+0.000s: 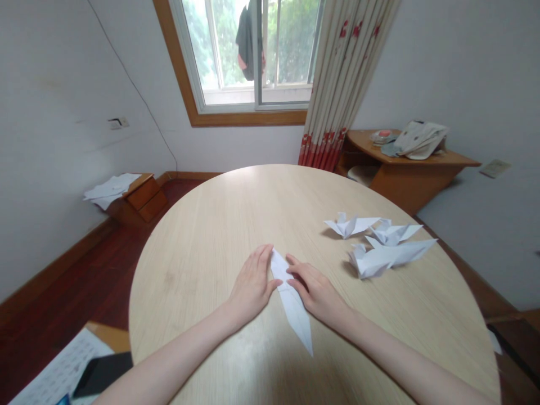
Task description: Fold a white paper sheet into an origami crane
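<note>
A long, narrow piece of folded white paper (295, 310) lies on the round wooden table (202, 225), slanting from upper left to a sharp point at lower right. My left hand (253, 278) holds its left edge, fingers extended along the upper end and thumb on the paper near the middle. From the other side, my right hand (314, 287) grips the right edge with its thumb and bent fingers, the thumbs close together. To the right stand several folded white paper cranes (390, 261), close to one another and apart from both hands.
A black phone (103, 374) and a printed sheet (59, 365) lie at lower left, beside the table. White papers (112, 188) rest on a small drawer cabinet (145, 197). A wooden desk (422, 174) with a cloth bag (422, 139) stands at the right, near the curtain (337, 84).
</note>
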Demonstrator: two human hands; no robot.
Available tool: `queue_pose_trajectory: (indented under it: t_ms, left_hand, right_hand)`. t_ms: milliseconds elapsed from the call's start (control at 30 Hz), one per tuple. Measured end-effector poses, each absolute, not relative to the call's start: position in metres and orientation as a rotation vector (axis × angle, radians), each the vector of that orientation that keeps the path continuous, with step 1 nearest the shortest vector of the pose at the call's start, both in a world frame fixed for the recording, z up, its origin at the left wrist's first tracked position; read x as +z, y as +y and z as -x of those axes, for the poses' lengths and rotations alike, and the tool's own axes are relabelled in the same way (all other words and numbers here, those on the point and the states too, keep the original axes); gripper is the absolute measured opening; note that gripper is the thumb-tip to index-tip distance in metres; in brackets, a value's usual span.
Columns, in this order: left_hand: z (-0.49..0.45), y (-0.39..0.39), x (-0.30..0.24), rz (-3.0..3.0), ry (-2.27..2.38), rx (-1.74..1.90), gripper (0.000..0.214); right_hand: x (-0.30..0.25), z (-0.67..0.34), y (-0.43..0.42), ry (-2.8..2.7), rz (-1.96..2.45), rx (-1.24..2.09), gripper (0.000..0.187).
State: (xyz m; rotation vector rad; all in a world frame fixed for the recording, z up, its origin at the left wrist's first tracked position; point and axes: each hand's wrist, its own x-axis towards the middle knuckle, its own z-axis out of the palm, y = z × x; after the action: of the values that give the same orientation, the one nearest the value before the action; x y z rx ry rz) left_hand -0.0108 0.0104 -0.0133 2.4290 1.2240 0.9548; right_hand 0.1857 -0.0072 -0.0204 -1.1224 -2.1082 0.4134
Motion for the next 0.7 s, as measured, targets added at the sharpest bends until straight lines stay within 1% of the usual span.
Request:
queue_pose_trajectory:
  t_ms: [100, 233, 400, 567, 700]
  left_hand:
    - [0.012, 0.012, -0.013, -2.510, 1.195, 0.857, 0.059]
    - [0.012, 0.013, -0.012, -2.602, 1.200, 0.644, 0.045]
    - [0.011, 0.012, -0.007, -2.690, 1.230, 0.421, 0.043]
    - [0.012, 0.011, 0.000, -2.794, 1.292, 0.432, 0.038]
    - [0.015, 0.012, 0.003, -2.853, 1.206, 0.409, 0.034]
  right_hand:
    - [-0.022, -0.187, -0.008, -2.209, 1.050, 0.219, 0.022]
    - [-0.021, -0.188, -0.009, -2.274, 1.044, 0.098, 0.027]
    - [-0.009, -0.189, -0.013, -2.376, 1.112, -0.009, 0.027]
    - [-0.003, -0.191, -0.015, -2.436, 1.186, -0.112, 0.027]
    - [-0.003, -0.190, -0.015, -2.456, 1.186, -0.129, 0.028]
